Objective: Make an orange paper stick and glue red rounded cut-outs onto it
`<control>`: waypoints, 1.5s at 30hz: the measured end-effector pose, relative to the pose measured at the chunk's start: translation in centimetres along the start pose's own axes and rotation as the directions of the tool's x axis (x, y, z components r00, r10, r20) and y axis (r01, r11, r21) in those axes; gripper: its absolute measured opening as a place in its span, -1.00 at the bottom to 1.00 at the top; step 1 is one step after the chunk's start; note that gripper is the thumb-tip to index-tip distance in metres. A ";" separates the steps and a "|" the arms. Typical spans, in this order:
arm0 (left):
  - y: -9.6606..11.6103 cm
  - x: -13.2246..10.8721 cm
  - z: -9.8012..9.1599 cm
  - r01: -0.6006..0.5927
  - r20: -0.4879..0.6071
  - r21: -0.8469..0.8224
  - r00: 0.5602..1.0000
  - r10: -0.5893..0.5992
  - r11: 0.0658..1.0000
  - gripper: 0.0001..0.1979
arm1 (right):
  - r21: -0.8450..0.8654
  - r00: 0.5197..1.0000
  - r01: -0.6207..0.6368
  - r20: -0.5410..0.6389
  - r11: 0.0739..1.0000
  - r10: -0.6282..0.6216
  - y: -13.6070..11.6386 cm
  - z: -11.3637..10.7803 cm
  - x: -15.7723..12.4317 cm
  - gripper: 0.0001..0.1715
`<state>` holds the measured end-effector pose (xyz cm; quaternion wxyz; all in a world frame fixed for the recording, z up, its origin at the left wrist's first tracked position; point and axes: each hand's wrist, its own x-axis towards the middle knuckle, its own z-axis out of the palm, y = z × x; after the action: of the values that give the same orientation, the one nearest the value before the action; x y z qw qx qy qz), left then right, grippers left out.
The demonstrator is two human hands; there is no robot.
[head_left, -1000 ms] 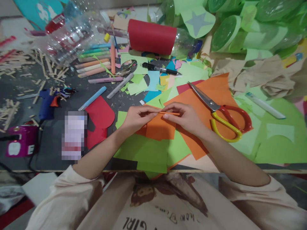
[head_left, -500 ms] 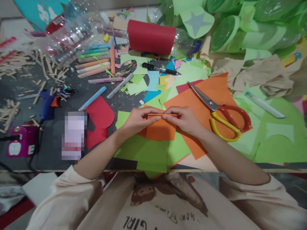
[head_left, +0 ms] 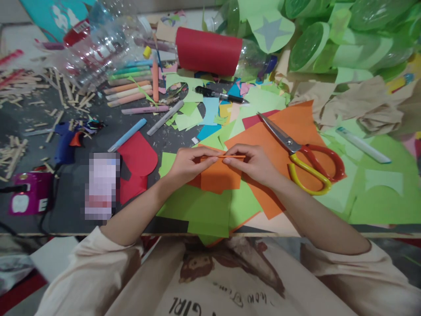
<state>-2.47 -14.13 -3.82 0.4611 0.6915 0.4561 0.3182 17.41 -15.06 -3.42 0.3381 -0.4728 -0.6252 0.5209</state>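
Both hands pinch a narrow folded strip at the top edge of a small orange paper piece (head_left: 219, 175) near the table's front middle. My left hand (head_left: 189, 163) grips the strip's left end with curled fingers. My right hand (head_left: 255, 163) pinches its right end. The piece lies on light green sheets (head_left: 204, 208) and a larger orange sheet (head_left: 263, 136). Red-and-yellow-handled scissors (head_left: 304, 153) rest on that orange sheet just right of my right hand.
Markers (head_left: 130, 85), a black pen (head_left: 220, 94), a red paper roll (head_left: 208, 50) and clear plastic bottles (head_left: 98, 44) lie at the back. A blue glue gun (head_left: 64, 140), wooden sticks (head_left: 19, 87) and red cutouts (head_left: 136, 164) sit left. Green bottle pieces (head_left: 329, 39) and crumpled brown paper (head_left: 362, 105) fill the right.
The fingers of both hands have shifted slightly along the orange strip, drawing together and apart again. Nothing else on the table has moved.
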 end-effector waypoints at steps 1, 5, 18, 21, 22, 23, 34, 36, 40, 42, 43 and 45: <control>0.0 0.0 0.0 -0.011 -0.012 -0.004 1.000 0.011 1.000 -0.72 | 0.001 1.000 -0.010 0.012 1.000 0.010 -0.1 0.0 0.0 -0.79; 0.0 -0.1 0.1 -0.039 -0.030 0.002 0.999 0.039 0.999 -0.80 | 0.013 0.997 -0.039 0.069 0.999 0.038 -0.3 -0.2 -0.1 -0.67; 0.6 0.1 -0.1 0.004 0.058 0.002 0.998 -0.004 1.000 -0.79 | 0.002 0.996 -0.016 0.089 1.000 0.016 -0.3 -0.1 0.0 -0.66; 0.7 0.2 -0.1 0.005 0.075 -0.008 0.997 -0.004 1.000 -0.78 | -0.004 0.995 -0.004 0.101 1.000 0.004 -0.2 -0.1 0.0 -0.73; 0.6 0.2 -0.1 -0.002 0.073 -0.002 0.997 0.002 1.000 -0.78 | -0.009 0.994 -0.003 0.106 1.000 0.004 -0.2 -0.1 0.0 -0.74; 0.6 0.1 -0.1 -0.007 0.070 0.009 0.998 0.007 1.000 -0.77 | -0.015 0.994 -0.002 0.111 1.000 0.004 -0.2 -0.1 0.0 -0.74; 0.1 0.0 0.1 -0.046 0.017 0.048 0.999 0.045 0.998 -0.79 | 0.008 0.994 0.014 0.105 1.000 -0.015 -0.2 0.0 0.0 -0.81; 0.1 0.0 0.1 -0.039 0.014 0.048 0.999 0.038 0.998 -0.77 | 0.016 0.995 0.016 0.098 1.000 -0.018 -0.2 0.0 0.0 -0.81; 0.1 0.0 0.2 -0.031 -0.003 0.021 1.000 0.031 0.999 -0.77 | 0.016 0.996 0.025 0.084 1.000 -0.026 -0.1 0.0 0.0 -0.81; 0.1 0.0 0.2 -0.035 -0.011 -0.002 0.999 0.035 0.999 -0.78 | 0.015 0.997 0.024 0.079 1.000 -0.025 -0.1 0.1 0.0 -0.82; 0.0 0.0 0.3 -0.036 -0.014 -0.010 0.999 0.036 0.999 -0.78 | 0.016 0.997 0.022 0.075 1.000 -0.023 -0.1 0.1 0.0 -0.82; -0.1 0.0 0.3 -0.031 -0.017 -0.020 0.999 0.031 0.999 -0.79 | 0.020 0.998 0.019 0.067 1.000 -0.021 -0.1 0.1 0.0 -0.83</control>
<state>-2.20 -14.27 -4.00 0.4592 0.6911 0.4460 0.3355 17.28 -15.10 -3.40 0.3268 -0.4454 -0.6357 0.5391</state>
